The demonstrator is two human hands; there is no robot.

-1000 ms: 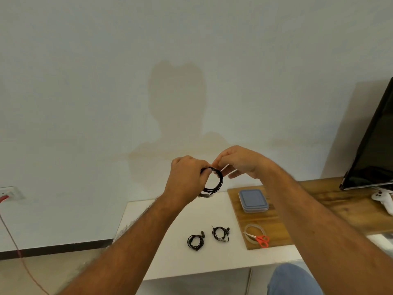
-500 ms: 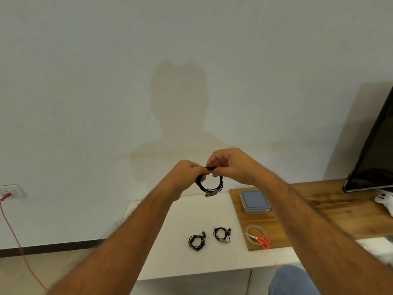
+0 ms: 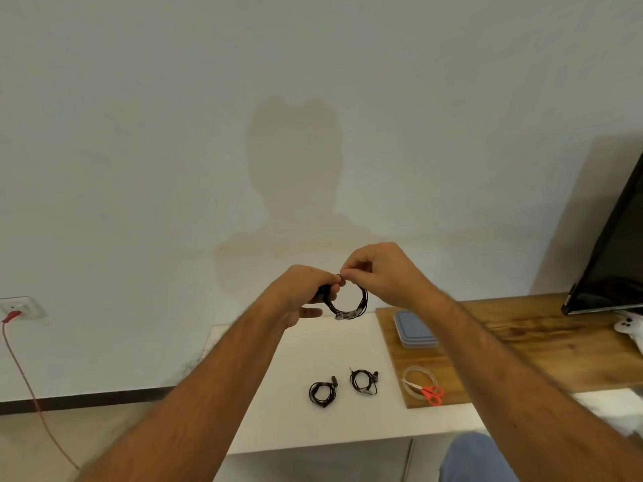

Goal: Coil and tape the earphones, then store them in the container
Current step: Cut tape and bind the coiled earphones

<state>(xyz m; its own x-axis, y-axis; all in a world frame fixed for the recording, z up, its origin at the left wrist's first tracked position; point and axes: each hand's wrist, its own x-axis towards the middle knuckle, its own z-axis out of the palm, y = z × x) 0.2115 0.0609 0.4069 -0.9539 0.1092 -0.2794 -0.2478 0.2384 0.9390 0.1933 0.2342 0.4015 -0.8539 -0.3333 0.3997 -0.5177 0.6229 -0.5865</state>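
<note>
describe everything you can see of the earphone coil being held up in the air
The held earphone coil is thin black cable wound into a roughly round, open loop of several turns, held upright above the white table. A clear strip of tape wraps its lower edge. The left hand grips its left side, hiding part of it, while the right hand pinches the top. Nothing else touches it.

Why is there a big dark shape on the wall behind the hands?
In the head view, that shape is the person's own shadow, soft-edged, cast by light from behind them; the wide lens also bends the monitor at the right edge, and the left hand and right hand holding the earphone coil look slightly blurred.
</note>
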